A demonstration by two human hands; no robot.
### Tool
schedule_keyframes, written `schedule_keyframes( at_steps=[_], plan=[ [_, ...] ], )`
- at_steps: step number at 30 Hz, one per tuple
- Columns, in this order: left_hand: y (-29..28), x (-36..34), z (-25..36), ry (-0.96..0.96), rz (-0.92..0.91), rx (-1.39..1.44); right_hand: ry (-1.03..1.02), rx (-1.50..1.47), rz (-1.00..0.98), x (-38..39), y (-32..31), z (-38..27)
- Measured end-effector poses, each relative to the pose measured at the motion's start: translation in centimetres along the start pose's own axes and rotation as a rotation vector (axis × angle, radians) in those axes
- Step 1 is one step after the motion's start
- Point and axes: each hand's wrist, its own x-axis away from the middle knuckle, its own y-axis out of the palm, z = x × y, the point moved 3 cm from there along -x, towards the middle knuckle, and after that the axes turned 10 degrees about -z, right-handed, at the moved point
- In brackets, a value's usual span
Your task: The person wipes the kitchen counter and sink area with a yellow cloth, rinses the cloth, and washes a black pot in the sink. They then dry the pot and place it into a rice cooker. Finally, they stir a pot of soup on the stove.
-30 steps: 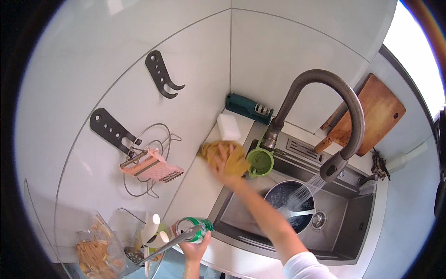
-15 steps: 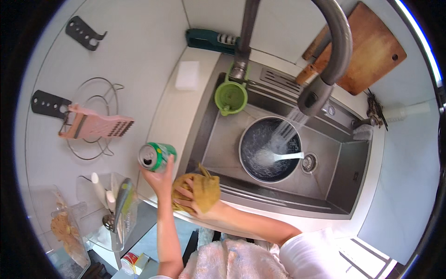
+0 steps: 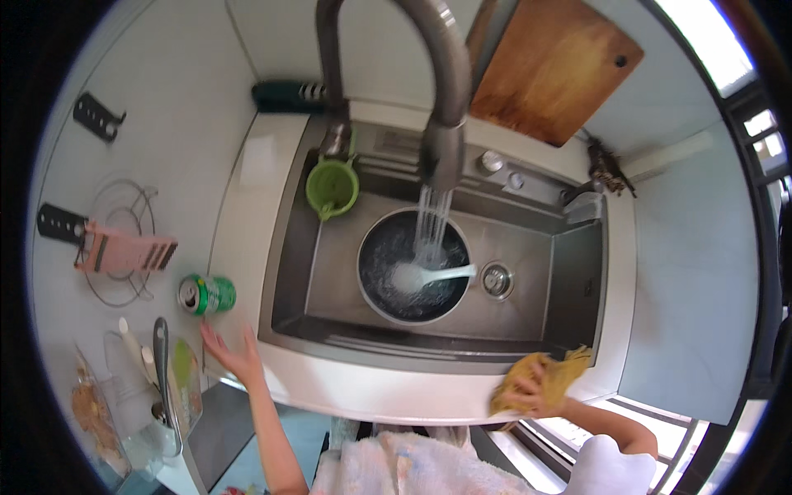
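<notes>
My left hand (image 3: pixel 237 355) is spread open just below a green drink can (image 3: pixel 206 294), which stands on the left strip of white counter (image 3: pixel 227 247). My right hand (image 3: pixel 532 394) grips a bunched yellow cloth (image 3: pixel 557 375) on the sink's front right edge. In the steel sink (image 3: pixel 528 305), a dark pan (image 3: pixel 388 280) holds water and a white-handled utensil (image 3: pixel 450 271), under spray from the gooseneck tap (image 3: pixel 445 157). A green strainer cup (image 3: pixel 332 186) hangs at the sink's back left.
A wooden board (image 3: pixel 553 66) leans at the back right, a green knife sharpener (image 3: pixel 289 97) sits at the back left. A pink grater (image 3: pixel 128 250) and wire rack hang on the left wall, above utensil holders (image 3: pixel 165 396). A white block (image 3: pixel 257 161) lies beside the sink.
My left hand has released the can onto the counter. My right hand has swept the cloth from the left counter along the front edge to the right. The view has shifted.
</notes>
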Motion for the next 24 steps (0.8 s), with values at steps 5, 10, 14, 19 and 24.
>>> schedule_keyframes(
  at_steps=[5, 10, 14, 19, 24],
  plan=[
    [1.8, 6.1, 7.3, 0.032, -0.177, 0.171, -0.425, -0.061, -0.094, -16.6, 3.5, -6.5],
    [6.6, 5.5, 12.3, 0.218, -0.464, 0.077, 0.219, -0.472, 0.12, -24.2, -1.6, -1.2],
    [8.6, 6.8, 13.1, 0.199, -0.524, 0.013, 0.884, -1.021, 0.822, -17.2, -8.1, 10.0],
    [9.0, 7.4, 12.7, 0.114, -0.509, -0.057, 0.359, -0.458, 1.059, -23.1, -17.7, 22.6],
    [9.2, 7.2, 13.9, 0.072, -0.47, -0.165, 0.171, -0.347, 0.671, -30.9, -18.3, 31.4]
  ],
)
